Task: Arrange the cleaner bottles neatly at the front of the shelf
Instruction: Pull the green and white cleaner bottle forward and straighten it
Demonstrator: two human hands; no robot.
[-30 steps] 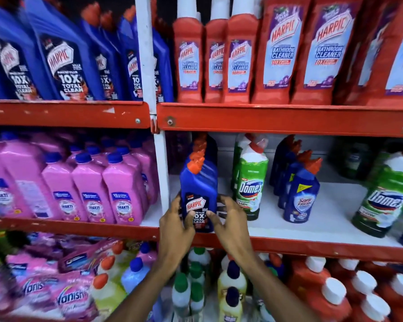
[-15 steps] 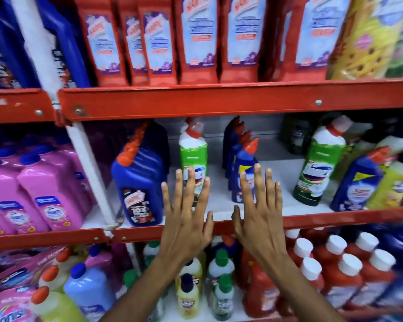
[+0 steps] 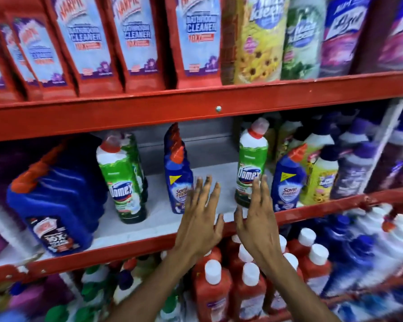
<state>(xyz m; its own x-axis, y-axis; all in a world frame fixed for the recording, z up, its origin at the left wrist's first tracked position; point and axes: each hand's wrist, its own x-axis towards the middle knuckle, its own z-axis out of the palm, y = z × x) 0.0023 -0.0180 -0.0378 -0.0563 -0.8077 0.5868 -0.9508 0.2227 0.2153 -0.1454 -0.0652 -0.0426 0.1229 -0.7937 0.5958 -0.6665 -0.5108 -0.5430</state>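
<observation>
Domex bottles (image 3: 251,168) and Sani Fresh bottles (image 3: 178,180) stand scattered, set back on the white middle shelf (image 3: 158,219). Likely full, heavy, rigid, slick plastic; best gripped round the waist. Left hand (image 3: 199,219) and right hand (image 3: 257,225) hover, fingers spread, holding nothing. Red-framed shop racking, crowded above and below.
</observation>
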